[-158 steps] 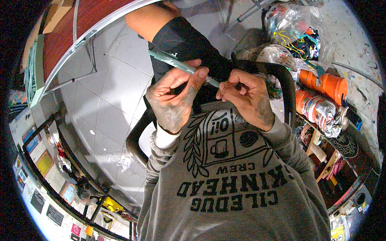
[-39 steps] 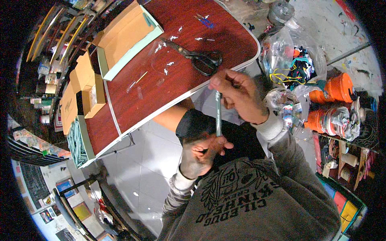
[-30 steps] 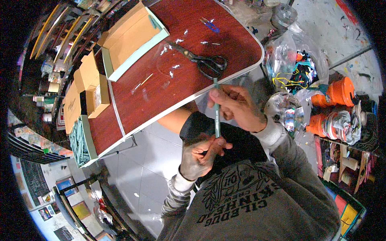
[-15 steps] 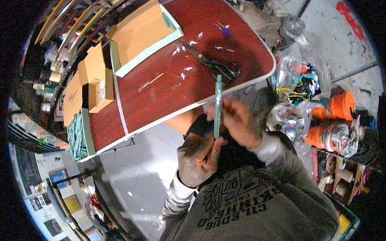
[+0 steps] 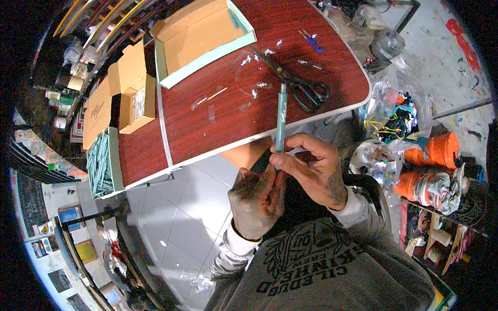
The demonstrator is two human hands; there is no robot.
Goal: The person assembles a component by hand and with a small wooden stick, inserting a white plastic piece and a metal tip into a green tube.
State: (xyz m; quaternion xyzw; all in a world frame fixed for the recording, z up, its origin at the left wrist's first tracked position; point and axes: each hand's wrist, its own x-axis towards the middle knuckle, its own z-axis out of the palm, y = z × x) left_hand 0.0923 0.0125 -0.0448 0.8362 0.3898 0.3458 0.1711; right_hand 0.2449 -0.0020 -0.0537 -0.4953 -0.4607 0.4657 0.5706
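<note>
A slim green pen with a pale printed mark stands nearly upright before me, by the table's near edge. My left hand is closed around its lower end, which the fingers hide. The thumb and forefinger of my right hand pinch the pen just above that. On the table, beyond the pen, lie black-handled scissors and several small white cut pieces.
The dark red table bears an open shallow box with a few green pens. At left stand a cardboard box and a pale green box full of pens. Blue-handled snips lie far right; orange buckets stand right.
My right hand, blurred beside the pen's middle before, now pinches the pen low down. My left hand keeps its grip. The whole view has shifted a little.
</note>
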